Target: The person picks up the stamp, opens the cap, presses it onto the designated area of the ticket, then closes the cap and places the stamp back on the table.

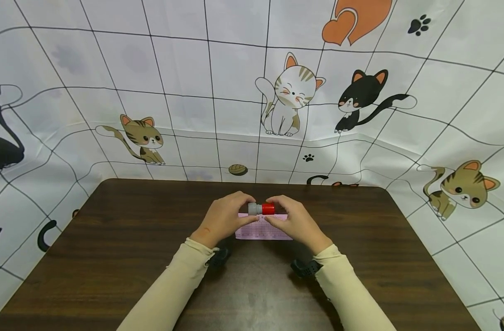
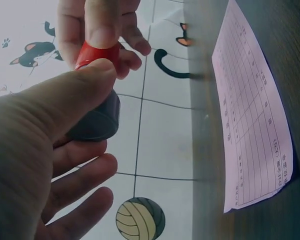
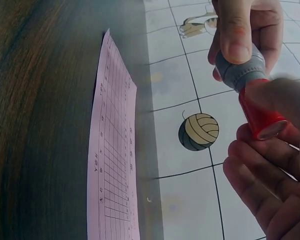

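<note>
A small cylindrical stamp (image 1: 254, 209), grey at one end and red at the other, is held sideways above a pink printed form (image 1: 263, 233). My left hand (image 1: 225, 217) pinches the grey part (image 2: 99, 120) between thumb and fingers. From the other side, my right hand (image 1: 296, 222) pinches the red part (image 3: 260, 112), which looks like a cap. Grey and red parts are joined, with a narrower grey neck between them. Ruled lines and small print cover the form, which lies flat on the table under both hands.
The dark brown wooden table (image 1: 132, 257) ends at a white wall covering (image 1: 186, 115) with grid lines and printed cats. A dark strap device (image 1: 306, 267) sits on the right wrist, and another (image 1: 220, 257) on the left.
</note>
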The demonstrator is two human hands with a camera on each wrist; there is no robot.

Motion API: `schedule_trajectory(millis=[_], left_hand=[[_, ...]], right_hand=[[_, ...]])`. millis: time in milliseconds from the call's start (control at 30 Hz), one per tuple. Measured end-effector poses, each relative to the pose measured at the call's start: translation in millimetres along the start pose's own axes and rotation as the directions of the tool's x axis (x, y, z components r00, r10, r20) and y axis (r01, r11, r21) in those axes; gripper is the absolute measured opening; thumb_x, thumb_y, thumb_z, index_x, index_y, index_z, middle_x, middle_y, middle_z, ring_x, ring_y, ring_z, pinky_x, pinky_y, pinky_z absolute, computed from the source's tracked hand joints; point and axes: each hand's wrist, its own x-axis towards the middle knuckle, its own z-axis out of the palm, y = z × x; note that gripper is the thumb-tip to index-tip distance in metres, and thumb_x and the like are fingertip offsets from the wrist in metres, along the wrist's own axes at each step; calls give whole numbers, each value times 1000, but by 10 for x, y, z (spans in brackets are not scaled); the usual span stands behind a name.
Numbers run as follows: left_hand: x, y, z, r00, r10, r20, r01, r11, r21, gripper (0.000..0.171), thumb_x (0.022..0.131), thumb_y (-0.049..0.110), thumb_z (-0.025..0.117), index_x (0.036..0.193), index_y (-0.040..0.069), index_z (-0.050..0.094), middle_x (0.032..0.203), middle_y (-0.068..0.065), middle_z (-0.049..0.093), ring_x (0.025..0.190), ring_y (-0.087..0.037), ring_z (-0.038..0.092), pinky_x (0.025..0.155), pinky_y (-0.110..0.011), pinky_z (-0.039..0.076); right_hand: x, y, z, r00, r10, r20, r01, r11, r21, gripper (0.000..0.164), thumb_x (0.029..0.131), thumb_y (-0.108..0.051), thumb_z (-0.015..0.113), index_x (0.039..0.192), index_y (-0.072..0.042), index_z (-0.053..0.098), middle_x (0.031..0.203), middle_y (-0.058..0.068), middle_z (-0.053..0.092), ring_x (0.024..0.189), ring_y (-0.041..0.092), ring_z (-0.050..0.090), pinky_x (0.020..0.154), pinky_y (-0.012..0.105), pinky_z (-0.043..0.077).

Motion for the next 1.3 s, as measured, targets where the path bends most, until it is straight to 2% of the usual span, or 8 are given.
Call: schedule_trajectory(millis=[133,300,533,767,1067,1300], left_hand=[[-1,13,-4,999,33,-23,-33,999,14,42,87,39,85,117,13,73,112,1,73,97,-17,72,86,-36,60],[-2,9,-4,997,72,-26,-72,997,14,40,88,35,84,119,13,73,114,1,73,99,-14,71,88,-34,60],[-5,-4,17,999,35,-35,-34,998,45,41,85,39,86,115,14,74,113,1,74,97,-15,72,85,-35,60],[-6,-2,17,999,30,-18,-30,999,35,41,85,37,86,117,14,73,113,1,74,98,-14,72,87,-34,60],[-7,0,11,999,29,-29,-28,999,26,42,85,37,86,117,13,74,114,0,74,101,-16,72,88,-35,60],[-4,-11,24,1000,2,-26,-2,1000,-4,44,84,37,87,117,12,74,115,-1,74,101,-20,73,88,-36,60]], right_hand=[[7,11,-8,1000,-31,0,31,999,-5,33,90,-17,82,119,-4,72,110,5,72,100,26,72,89,41,60],[10,27,4,997,-76,-10,75,996,-50,26,90,-16,82,114,-10,75,104,-1,71,94,15,69,85,36,60],[-3,20,26,995,-93,-27,92,994,-51,25,91,-15,81,114,-6,75,103,6,72,95,23,72,86,40,61],[-12,18,23,996,-85,-29,83,994,-70,25,91,-16,81,114,-10,75,104,0,71,96,16,71,87,36,61],[-11,40,19,996,-89,-24,87,994,-69,25,91,-16,80,115,-10,75,105,1,72,97,16,71,87,36,60],[-18,41,11,995,-97,-31,95,993,-66,26,91,-15,81,116,-8,76,104,4,73,95,19,72,85,37,61]])
